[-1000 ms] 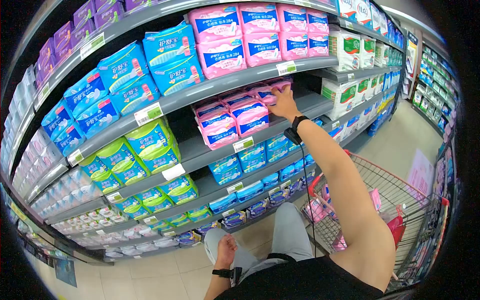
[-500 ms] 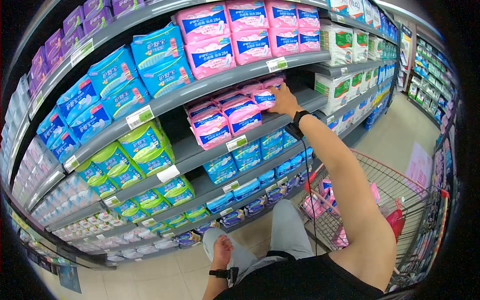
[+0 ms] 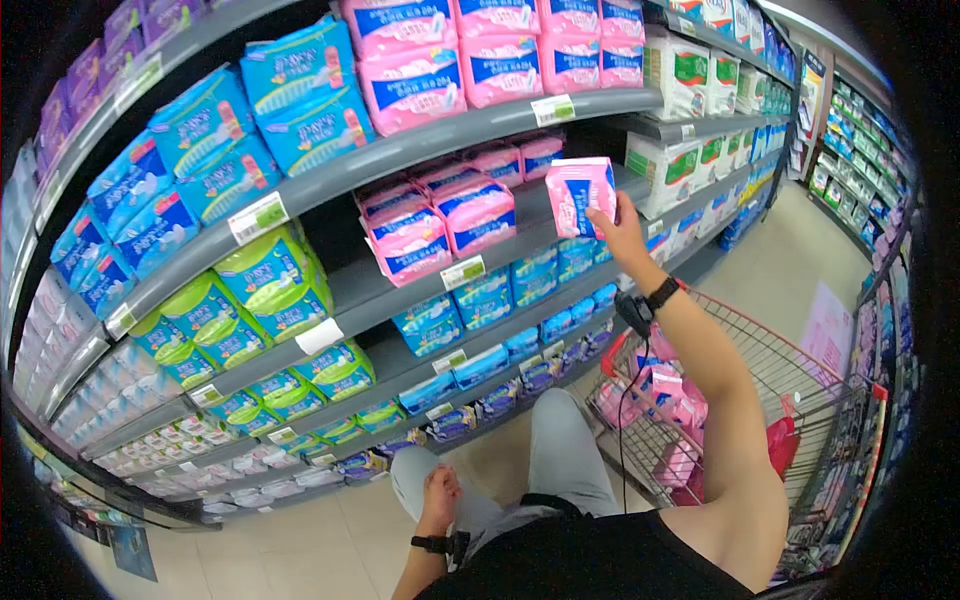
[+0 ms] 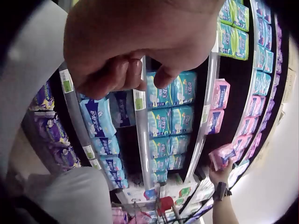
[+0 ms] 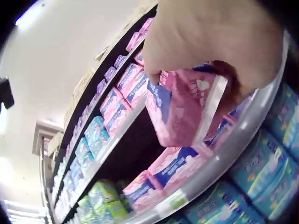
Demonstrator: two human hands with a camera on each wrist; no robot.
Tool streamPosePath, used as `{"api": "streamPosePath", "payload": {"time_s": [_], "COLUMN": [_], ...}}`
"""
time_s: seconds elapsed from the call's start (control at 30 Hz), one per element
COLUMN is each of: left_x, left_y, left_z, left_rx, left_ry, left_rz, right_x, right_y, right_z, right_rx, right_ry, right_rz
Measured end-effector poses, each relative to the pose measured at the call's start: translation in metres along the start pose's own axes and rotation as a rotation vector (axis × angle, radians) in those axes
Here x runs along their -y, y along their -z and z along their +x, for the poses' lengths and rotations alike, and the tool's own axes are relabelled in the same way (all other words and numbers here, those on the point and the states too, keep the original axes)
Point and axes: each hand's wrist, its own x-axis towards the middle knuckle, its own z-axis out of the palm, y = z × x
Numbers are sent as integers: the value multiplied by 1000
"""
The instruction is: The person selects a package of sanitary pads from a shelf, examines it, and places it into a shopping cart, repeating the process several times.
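Observation:
My right hand (image 3: 624, 232) grips a pink pack of sanitary pads (image 3: 570, 198) with a dark blue panel, held in front of the shelf edge. In the right wrist view the pack (image 5: 182, 109) hangs from the fingers, its pale seam facing the camera. More pink packs (image 3: 405, 240) stand in a partly filled row on the shelf just left of it. My left hand (image 3: 441, 492) is low by the knee, fingers loosely curled with nothing in them; the left wrist view shows this hand (image 4: 135, 42) near the camera.
A shopping cart (image 3: 800, 352) with several pink packs in it stands at right, below my right arm. Blue packs (image 3: 300, 65) and green packs (image 3: 268, 280) fill shelves at left. White packs (image 3: 665, 170) sit right of the held pack. A cable (image 3: 622, 440) hangs from the right wrist.
My right hand has drawn a pink pack off the shelf, outward and a little to the right. The view has shifted slightly; the left hand stays by the knee.

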Motion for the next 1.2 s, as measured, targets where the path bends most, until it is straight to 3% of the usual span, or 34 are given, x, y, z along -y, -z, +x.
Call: {"api": "streamPosePath", "payload": {"time_s": [0.1, 0.17, 0.3, 0.37, 0.4, 0.43, 0.5, 0.6, 0.7, 0.73, 0.83, 0.93, 1.1, 1.2], "left_x": [1, -4, -26, -42, -41, -38, -32, -28, -21, -20, -18, -27, -38, -33], "left_y": [1, -12, -52, -86, -98, -103, -98, -86, -71, -67, -64, -76, -100, -98], "left_z": [6, 15, 20, -3, -6, -7, -8, -17, -19, -18, -16, -8, -5, -1], "left_rx": [89, 173, 538, 599, 628, 655, 654, 591, 528, 468, 314, 296, 149, 195], "left_ry": [-13, -46, -81, -30, -64, -104, -72, -66, -23, 10, -111, -161, -42, -43], "left_rz": [74, 99, 108, -1, -33, -64, -89, -141, -155, -203, -62, -164, -416, -426], "right_x": [8, 4, 14, 21, 31, 20, 6, -29, -29, -13, -7, -38, -39, -32], "right_y": [1, -1, -35, -49, -52, -64, -72, -76, -73, -71, -74, -77, -76, -74], "right_z": [-61, -104, -179, -205, -212, -229, -249, -271, -264, -254, -256, -261, -244, -239], "right_rx": [200, 342, 841, 1138, 1275, 1315, 1355, 1122, 1204, 1365, 1217, 971, 908, 953], "right_ry": [-473, -775, -867, -875, -738, -474, -409, 177, 50, -205, -254, 75, -23, -30], "right_rz": [701, 933, 858, 682, 437, 370, 282, -4, 41, -49, -122, -193, -46, 34]}}
